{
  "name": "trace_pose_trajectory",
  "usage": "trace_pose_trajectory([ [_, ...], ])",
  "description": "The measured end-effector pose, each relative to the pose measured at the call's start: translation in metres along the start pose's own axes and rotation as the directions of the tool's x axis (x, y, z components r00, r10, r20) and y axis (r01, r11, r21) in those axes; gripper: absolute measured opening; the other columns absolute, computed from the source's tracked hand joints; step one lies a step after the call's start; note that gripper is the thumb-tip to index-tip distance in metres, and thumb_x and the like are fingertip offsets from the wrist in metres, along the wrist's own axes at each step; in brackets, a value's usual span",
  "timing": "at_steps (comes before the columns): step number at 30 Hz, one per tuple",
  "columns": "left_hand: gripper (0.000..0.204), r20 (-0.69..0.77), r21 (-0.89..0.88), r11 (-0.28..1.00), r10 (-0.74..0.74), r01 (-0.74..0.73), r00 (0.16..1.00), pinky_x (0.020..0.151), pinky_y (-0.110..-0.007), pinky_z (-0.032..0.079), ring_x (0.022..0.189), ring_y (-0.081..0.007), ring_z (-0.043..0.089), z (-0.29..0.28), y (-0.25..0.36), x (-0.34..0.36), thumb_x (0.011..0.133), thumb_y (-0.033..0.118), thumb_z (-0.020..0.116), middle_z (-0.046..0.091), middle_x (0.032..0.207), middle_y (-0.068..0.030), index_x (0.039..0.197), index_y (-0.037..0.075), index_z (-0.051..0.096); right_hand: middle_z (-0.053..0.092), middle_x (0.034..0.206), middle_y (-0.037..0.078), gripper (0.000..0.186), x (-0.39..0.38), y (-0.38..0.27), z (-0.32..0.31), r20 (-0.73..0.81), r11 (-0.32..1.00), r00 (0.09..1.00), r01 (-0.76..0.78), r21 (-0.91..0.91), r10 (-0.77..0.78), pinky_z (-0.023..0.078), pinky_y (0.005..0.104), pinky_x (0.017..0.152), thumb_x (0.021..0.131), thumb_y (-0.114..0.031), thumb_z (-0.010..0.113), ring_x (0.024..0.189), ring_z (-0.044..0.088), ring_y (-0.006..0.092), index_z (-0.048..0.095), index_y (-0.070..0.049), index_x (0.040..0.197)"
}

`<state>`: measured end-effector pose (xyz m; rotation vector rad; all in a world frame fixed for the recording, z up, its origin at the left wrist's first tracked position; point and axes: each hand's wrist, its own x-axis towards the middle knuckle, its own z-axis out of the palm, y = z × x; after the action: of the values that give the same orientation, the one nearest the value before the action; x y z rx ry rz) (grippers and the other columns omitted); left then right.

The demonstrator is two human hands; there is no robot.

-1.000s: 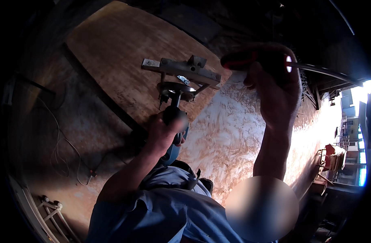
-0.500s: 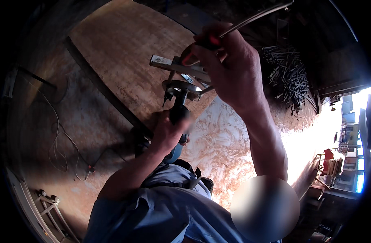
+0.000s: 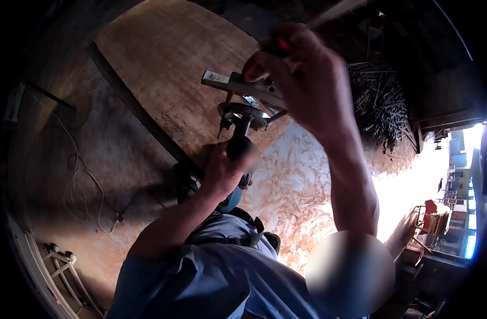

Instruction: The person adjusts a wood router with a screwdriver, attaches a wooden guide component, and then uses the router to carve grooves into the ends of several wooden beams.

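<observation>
Head view: the left hand (image 3: 220, 173) clasps a blue-bodied tool (image 3: 234, 200), apparently steadying it, while the right hand (image 3: 319, 95) is wrapped around a red-and-black handle (image 3: 278, 47).

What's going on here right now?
A person is handling two tools. The left hand grips a blue-and-black power tool with a metal frame at its far end. The right hand holds a red-and-black-handled tool by the frame, its blurred shaft pointing up and right; whether it touches is unclear. Beyond lies a brown board.
</observation>
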<state>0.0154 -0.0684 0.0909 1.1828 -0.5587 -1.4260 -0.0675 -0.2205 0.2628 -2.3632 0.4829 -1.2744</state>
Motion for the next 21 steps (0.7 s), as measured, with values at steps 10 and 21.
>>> trace_pose_trajectory([
  [10,0.052,-0.038,-0.028,0.999,-0.025,0.024,0.999,0.041,-0.025,0.051,0.048,-0.0107,0.060,-0.001,-0.001,-0.001,0.078,0.047,0.077,0.058,0.068,-0.0015,0.097,0.005,0.056,0.068,0.081,0.012,0.014,0.010,-0.009,-0.008,0.069,0.986,0.985,-0.161,0.029,0.159,0.054,0.0313,0.067,0.087,-0.004,0.064,0.076,0.069,0.0233,0.057,0.000,0.098],
  [21,0.049,-0.015,-0.048,0.998,-0.048,0.048,0.999,0.041,-0.026,0.049,0.047,-0.0120,0.059,0.004,0.006,-0.007,0.077,0.044,0.078,0.058,0.066,-0.0034,0.099,0.005,0.058,0.067,0.085,0.009,0.016,-0.061,0.007,-0.056,-0.020,0.973,0.973,-0.229,-0.036,0.228,0.052,0.0233,0.064,0.094,-0.005,0.061,0.078,0.067,0.0108,0.059,0.000,0.109],
])
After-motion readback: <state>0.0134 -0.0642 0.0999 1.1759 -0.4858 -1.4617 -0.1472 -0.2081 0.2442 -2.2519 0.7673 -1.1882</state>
